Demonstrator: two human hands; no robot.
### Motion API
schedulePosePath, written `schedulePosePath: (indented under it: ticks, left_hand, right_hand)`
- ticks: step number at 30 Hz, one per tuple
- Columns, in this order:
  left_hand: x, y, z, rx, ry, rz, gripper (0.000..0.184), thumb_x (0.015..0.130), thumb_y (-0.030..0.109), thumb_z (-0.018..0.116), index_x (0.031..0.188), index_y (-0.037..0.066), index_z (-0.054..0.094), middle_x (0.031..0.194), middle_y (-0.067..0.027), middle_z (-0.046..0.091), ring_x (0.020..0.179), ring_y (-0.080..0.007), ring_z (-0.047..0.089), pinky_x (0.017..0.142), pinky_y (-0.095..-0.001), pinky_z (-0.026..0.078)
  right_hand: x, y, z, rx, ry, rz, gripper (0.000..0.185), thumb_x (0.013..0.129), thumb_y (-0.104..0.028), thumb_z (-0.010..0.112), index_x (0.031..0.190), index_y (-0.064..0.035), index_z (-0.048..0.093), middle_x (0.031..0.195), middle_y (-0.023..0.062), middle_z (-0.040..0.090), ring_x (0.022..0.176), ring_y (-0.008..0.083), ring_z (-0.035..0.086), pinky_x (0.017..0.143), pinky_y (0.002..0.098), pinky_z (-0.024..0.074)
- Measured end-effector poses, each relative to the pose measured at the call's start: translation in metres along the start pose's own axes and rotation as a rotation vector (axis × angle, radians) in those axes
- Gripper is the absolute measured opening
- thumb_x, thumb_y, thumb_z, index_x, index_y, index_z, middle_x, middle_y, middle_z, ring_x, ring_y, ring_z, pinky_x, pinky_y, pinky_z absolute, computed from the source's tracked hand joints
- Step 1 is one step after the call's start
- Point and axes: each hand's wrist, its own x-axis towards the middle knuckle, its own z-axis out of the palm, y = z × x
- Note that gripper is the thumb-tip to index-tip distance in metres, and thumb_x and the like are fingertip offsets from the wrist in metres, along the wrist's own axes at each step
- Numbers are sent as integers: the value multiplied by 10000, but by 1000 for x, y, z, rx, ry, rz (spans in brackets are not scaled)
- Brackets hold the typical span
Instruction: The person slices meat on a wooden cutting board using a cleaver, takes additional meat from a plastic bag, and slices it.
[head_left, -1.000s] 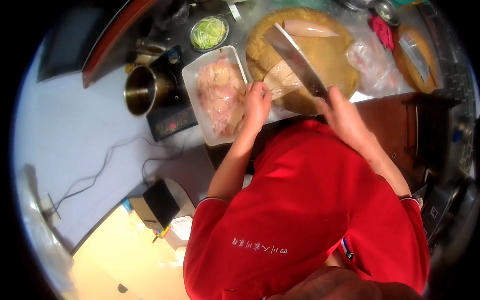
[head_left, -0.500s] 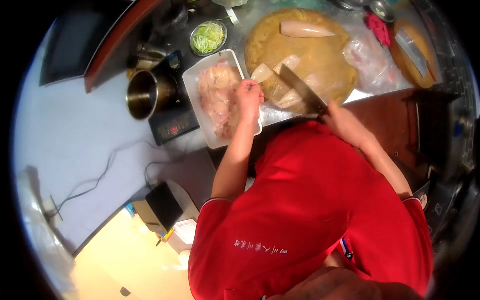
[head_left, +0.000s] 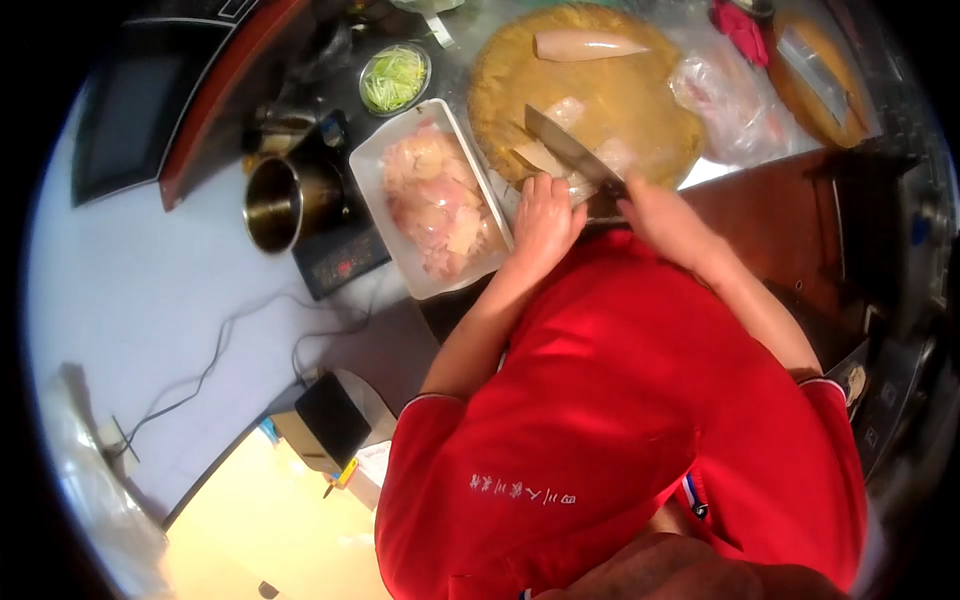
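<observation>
A round wooden chopping board [head_left: 640, 110] carries a whole pale piece of meat [head_left: 590, 45] near its far edge and some cut pieces near the front. My right hand [head_left: 668, 222] grips the handle of a cleaver [head_left: 568, 145], whose blade points up and left over the cut pieces. At the board's front left edge, my left hand [head_left: 546, 222] has its fingers bent against the pale slices [head_left: 540, 158]; whether it pinches one is hidden. To its left stands a white rectangular tub [head_left: 371, 190] full of sliced meat [head_left: 440, 195].
A bowl of shredded green vegetable [head_left: 394, 79] stands behind the tub. On the left are a metal pot [head_left: 273, 205] and a cooker [head_left: 345, 262]. Right of the board lie a plastic bag [head_left: 735, 110], a pink cloth [head_left: 740, 32] and a second knife [head_left: 812, 75] on another board.
My left hand has moved from beside the tub's rim, where it held a slice, right to the pieces on the board. The cleaver has shifted slightly; the whole view has shifted a little.
</observation>
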Motion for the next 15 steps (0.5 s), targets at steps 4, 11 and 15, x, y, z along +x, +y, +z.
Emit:
schedulePosePath:
  ticks: [4,11,15]
  left_hand:
    - [10,-2,5,64,-71,-74,300,795,171,753,978,-41,643,973,-226,624,949,-418,638,816,-504,552]
    - [26,-15,22,184,-62,-187,343,766,197,738,975,-57,639,1001,-243,649,948,-408,672,790,-512,593]
    - [34,-30,17,248,25,-202,315,768,181,718,966,-51,642,973,-249,661,905,-416,700,751,-518,606]
  right_hand:
    - [0,8,0,59,49,-36,274,1039,-140,603,1140,54,438,925,363,657,912,550,632,784,584,490]
    - [-36,6,-22,222,-139,250,198,1069,-113,570,1142,22,444,1004,393,630,924,584,572,786,585,454]
    - [-36,27,-4,211,-44,73,177,1062,-73,575,1123,23,438,994,385,634,907,585,564,789,579,459]
